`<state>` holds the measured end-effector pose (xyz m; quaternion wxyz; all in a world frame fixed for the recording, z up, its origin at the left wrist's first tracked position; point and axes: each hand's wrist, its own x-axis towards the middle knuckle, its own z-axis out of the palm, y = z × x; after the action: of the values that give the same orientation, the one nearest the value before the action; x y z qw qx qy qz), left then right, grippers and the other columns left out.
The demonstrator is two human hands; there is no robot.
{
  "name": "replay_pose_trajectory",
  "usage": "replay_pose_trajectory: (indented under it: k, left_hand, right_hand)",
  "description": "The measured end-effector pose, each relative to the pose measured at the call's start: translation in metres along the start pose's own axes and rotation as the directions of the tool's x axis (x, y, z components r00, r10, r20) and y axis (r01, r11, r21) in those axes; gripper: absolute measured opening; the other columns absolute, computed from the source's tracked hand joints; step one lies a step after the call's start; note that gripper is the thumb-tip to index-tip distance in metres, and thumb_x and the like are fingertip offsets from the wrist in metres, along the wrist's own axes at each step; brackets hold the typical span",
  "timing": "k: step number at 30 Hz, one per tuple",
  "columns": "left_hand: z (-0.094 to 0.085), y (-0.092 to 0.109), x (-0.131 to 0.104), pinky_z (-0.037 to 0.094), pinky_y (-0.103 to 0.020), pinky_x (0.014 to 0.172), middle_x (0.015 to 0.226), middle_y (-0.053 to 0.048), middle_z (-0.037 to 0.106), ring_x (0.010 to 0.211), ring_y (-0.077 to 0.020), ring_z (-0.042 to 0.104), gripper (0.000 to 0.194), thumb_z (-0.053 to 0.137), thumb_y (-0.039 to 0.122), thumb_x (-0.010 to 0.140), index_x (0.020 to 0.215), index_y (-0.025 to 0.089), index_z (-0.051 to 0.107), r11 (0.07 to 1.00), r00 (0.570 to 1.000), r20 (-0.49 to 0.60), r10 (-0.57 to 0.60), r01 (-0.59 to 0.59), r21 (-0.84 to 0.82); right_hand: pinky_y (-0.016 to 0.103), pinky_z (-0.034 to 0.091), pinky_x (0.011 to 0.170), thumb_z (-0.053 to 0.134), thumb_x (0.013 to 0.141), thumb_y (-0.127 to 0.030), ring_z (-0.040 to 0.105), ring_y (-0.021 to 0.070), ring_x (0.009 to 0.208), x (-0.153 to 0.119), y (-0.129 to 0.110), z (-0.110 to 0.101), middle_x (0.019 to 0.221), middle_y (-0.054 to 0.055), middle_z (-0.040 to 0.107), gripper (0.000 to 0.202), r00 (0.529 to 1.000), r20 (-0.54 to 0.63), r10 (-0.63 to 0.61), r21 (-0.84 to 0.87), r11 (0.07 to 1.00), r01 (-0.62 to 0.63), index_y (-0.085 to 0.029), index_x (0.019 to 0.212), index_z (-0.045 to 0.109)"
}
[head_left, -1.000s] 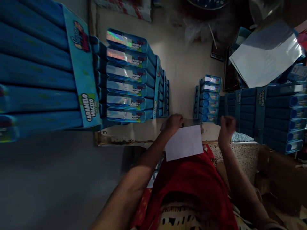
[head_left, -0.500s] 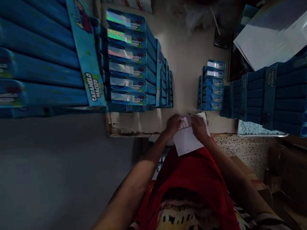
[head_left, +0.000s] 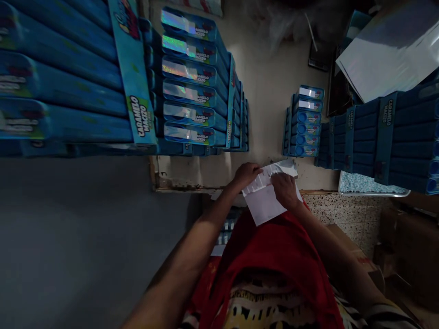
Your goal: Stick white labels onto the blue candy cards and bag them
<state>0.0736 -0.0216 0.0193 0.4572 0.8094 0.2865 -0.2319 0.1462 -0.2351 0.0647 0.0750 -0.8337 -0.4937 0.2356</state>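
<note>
A white sheet of stickers (head_left: 264,208) lies tilted at the table's front edge, partly over the red apron. Shiny pale rectangles run in a band along its upper part; its lower part is plain white. My left hand (head_left: 248,174) is closed on the sheet's upper left edge. Over the right part of the sheet, my right hand (head_left: 285,188) has its fingers curled and pinched together at the band. A small glint shows by those fingertips, but what they pinch is hidden.
Banded stacks of blue boxes marked "Caramelo Macizo" (head_left: 188,114) stand on the table's left; more blue boxes (head_left: 307,123) stand right. White sheets (head_left: 387,64) lie at the back right. A tray of small blue-white pieces (head_left: 370,185) sits under the right stacks.
My right hand has moved slightly down and right on the sheet, uncovering more of the shiny band. My left hand stays at the left edge. The view has shifted slightly.
</note>
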Motion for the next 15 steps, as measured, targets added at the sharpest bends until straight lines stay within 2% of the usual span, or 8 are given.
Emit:
replay_pose_trajectory:
  k: [4, 6, 8, 9, 11, 12, 13, 15]
  left_hand:
    - [-0.005, 0.013, -0.005, 0.046, -0.038, 0.083, 0.103, -0.016, 0.078, 0.1, -0.0309, 0.069, 0.03, 0.052, 0.034, 0.099, 0.094, 0.019, 0.077, 0.98, 0.996, -0.076, -0.045, 0.059, 0.189]
    - [-0.007, 0.022, -0.007, 0.047, -0.042, 0.096, 0.114, -0.019, 0.076, 0.113, -0.0334, 0.066, 0.029, 0.05, 0.026, 0.099, 0.104, 0.016, 0.077, 0.978, 0.987, -0.161, -0.022, 0.054, 0.199]
    - [-0.007, 0.033, -0.011, 0.043, -0.044, 0.11, 0.132, -0.02, 0.07, 0.13, -0.0333, 0.059, 0.033, 0.051, 0.023, 0.097, 0.12, 0.015, 0.074, 0.989, 0.965, -0.26, 0.037, 0.001, 0.147]
    - [-0.007, 0.039, -0.014, 0.041, -0.044, 0.114, 0.138, -0.018, 0.068, 0.134, -0.0321, 0.056, 0.035, 0.052, 0.026, 0.098, 0.125, 0.017, 0.072, 0.997, 0.95, -0.305, 0.061, -0.041, 0.069]
    - [-0.006, 0.053, -0.022, 0.046, -0.043, 0.112, 0.133, -0.016, 0.07, 0.129, -0.0296, 0.061, 0.04, 0.049, 0.044, 0.101, 0.123, 0.018, 0.072, 0.964, 0.942, -0.334, 0.04, -0.124, -0.234]
    - [-0.005, 0.06, -0.025, 0.051, -0.042, 0.106, 0.124, -0.016, 0.074, 0.12, -0.0288, 0.066, 0.051, 0.044, 0.056, 0.102, 0.117, 0.018, 0.073, 0.886, 0.954, -0.298, 0.01, -0.147, -0.439]
    - [-0.006, 0.068, -0.029, 0.055, -0.042, 0.099, 0.114, -0.016, 0.076, 0.109, -0.0281, 0.07, 0.064, 0.039, 0.069, 0.099, 0.112, 0.016, 0.074, 0.762, 0.972, -0.234, -0.012, -0.143, -0.632]
    - [-0.008, 0.083, -0.034, 0.06, -0.042, 0.087, 0.102, -0.016, 0.077, 0.093, -0.0261, 0.074, 0.082, 0.037, 0.087, 0.089, 0.106, 0.015, 0.073, 0.49, 0.995, -0.097, 0.0, -0.085, -0.868]
  right_hand:
    - [0.042, 0.041, 0.093, 0.056, 0.103, -0.027, 0.062, 0.0288, 0.104, -0.016, -0.01, -0.031, 0.101, 0.012, 0.076, 0.024, 0.993, -0.06, 0.105, 0.066, 0.993, -0.101, -0.022, 0.107, 0.079]
    - [0.038, 0.043, 0.085, 0.06, 0.101, -0.03, 0.063, 0.0236, 0.087, -0.017, -0.015, -0.053, 0.083, 0.007, 0.071, 0.021, 0.969, -0.136, 0.208, 0.216, 0.961, -0.176, -0.022, 0.097, 0.079]
    - [0.032, 0.042, 0.073, 0.065, 0.097, -0.034, 0.058, 0.0182, 0.07, -0.013, -0.019, -0.079, 0.068, 0.0, 0.062, 0.018, 0.917, -0.163, 0.364, 0.439, 0.859, -0.263, -0.022, 0.094, 0.078]
    - [0.03, 0.04, 0.066, 0.067, 0.095, -0.037, 0.054, 0.0159, 0.063, -0.01, -0.019, -0.093, 0.063, -0.003, 0.057, 0.018, 0.888, -0.139, 0.438, 0.546, 0.782, -0.3, -0.022, 0.092, 0.078]
    - [0.027, 0.036, 0.057, 0.071, 0.09, -0.041, 0.046, 0.013, 0.055, -0.002, -0.017, -0.119, 0.058, -0.007, 0.05, 0.02, 0.846, -0.066, 0.529, 0.701, 0.628, -0.338, -0.022, 0.089, 0.076]
    - [0.026, 0.034, 0.055, 0.073, 0.087, -0.042, 0.044, 0.0123, 0.054, 0.003, -0.014, -0.13, 0.057, -0.007, 0.049, 0.021, 0.835, -0.039, 0.549, 0.75, 0.568, -0.338, -0.022, 0.088, 0.076]
    - [0.025, 0.034, 0.054, 0.075, 0.084, -0.043, 0.043, 0.0117, 0.054, 0.007, -0.011, -0.139, 0.056, -0.008, 0.049, 0.022, 0.829, -0.025, 0.559, 0.786, 0.523, -0.329, -0.022, 0.086, 0.076]
    - [0.024, 0.033, 0.052, 0.078, 0.079, -0.044, 0.042, 0.0111, 0.053, 0.015, -0.003, -0.152, 0.055, -0.008, 0.049, 0.023, 0.82, -0.012, 0.572, 0.832, 0.461, -0.31, -0.021, 0.082, 0.075]
